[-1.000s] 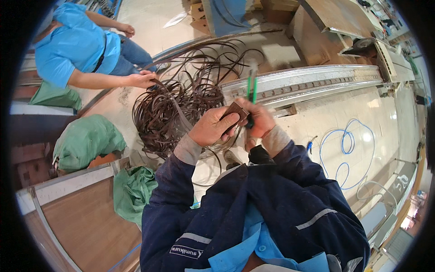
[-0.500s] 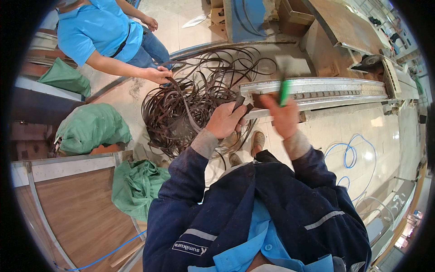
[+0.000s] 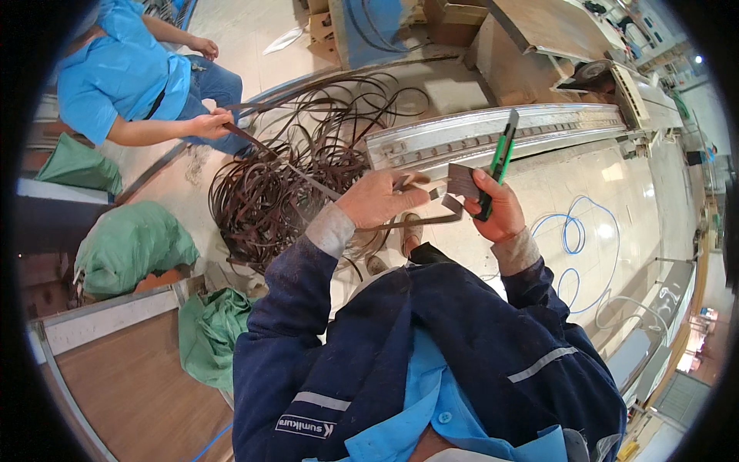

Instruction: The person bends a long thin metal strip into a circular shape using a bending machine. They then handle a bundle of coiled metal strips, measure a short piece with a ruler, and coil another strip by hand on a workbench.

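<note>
My right hand (image 3: 500, 208) is closed around a green and black utility knife (image 3: 500, 162), its blade end pointing up and away. The same hand pinches a short flat piece of dark brown strip (image 3: 462, 181). Close beside it on the left, my left hand (image 3: 381, 199) grips a long brown strip (image 3: 308, 180), its fingertips partly blurred. That strip runs back to a co-worker's hand (image 3: 213, 123) at the upper left. Another strip length passes below my left hand and curls up near my right hand. A large tangled heap of brown strips (image 3: 262, 200) lies on the floor beyond my left hand.
A long metal rail (image 3: 539, 123) extends to the right beyond my hands, towards a machine. Green sacks (image 3: 135, 242) and a wood-coloured panel (image 3: 123, 369) are at left. A blue hose (image 3: 573, 235) coils on the floor at right. Cardboard boxes (image 3: 454, 23) stand at the back.
My right hand has drawn slightly right, away from my left, and the knife now shows clearly. The short strip piece has come with it. The whole view has shifted.
</note>
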Demonstrator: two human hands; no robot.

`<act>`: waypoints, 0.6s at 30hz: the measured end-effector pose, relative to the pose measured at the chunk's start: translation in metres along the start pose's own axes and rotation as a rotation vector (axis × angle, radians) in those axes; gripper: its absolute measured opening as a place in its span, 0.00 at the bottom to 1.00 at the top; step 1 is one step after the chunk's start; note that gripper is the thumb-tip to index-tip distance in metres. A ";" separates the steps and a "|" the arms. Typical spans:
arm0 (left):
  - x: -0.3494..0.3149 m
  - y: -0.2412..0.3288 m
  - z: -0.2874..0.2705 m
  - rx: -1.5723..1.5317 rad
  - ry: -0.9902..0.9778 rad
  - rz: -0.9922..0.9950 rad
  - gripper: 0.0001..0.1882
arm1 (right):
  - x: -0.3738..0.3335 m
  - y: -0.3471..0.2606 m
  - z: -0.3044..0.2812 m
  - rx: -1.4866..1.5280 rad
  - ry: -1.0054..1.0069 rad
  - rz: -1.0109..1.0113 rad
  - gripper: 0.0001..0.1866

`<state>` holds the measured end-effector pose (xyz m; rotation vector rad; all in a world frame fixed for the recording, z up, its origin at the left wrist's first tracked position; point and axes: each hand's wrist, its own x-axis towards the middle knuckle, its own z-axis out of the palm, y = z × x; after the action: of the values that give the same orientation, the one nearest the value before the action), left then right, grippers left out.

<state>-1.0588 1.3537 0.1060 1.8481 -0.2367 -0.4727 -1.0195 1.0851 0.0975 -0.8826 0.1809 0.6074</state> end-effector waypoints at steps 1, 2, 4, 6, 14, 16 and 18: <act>0.002 0.003 -0.007 0.093 0.116 -0.068 0.33 | 0.001 -0.002 0.006 0.018 0.027 -0.002 0.06; 0.002 0.005 -0.020 0.187 0.226 -0.146 0.34 | 0.002 -0.002 0.011 0.043 -0.008 0.001 0.06; -0.003 0.012 -0.048 0.544 0.722 -0.128 0.36 | 0.004 -0.002 0.020 0.111 -0.091 0.008 0.07; -0.011 0.019 -0.061 0.667 1.194 0.131 0.37 | 0.007 0.000 0.027 0.176 -0.062 0.041 0.07; 0.000 0.025 0.086 -0.489 0.566 0.401 0.25 | 0.010 0.006 0.055 0.154 -0.040 0.070 0.07; -0.011 0.013 0.097 -0.470 0.525 0.175 0.20 | 0.003 0.008 0.045 0.052 0.026 0.020 0.06; -0.021 0.004 0.100 -0.402 0.510 0.136 0.19 | -0.007 0.007 0.021 -0.068 0.119 -0.028 0.06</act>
<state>-1.1211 1.2743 0.0872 1.4854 0.0765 0.0552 -1.0313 1.1018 0.1085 -0.9861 0.2563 0.5379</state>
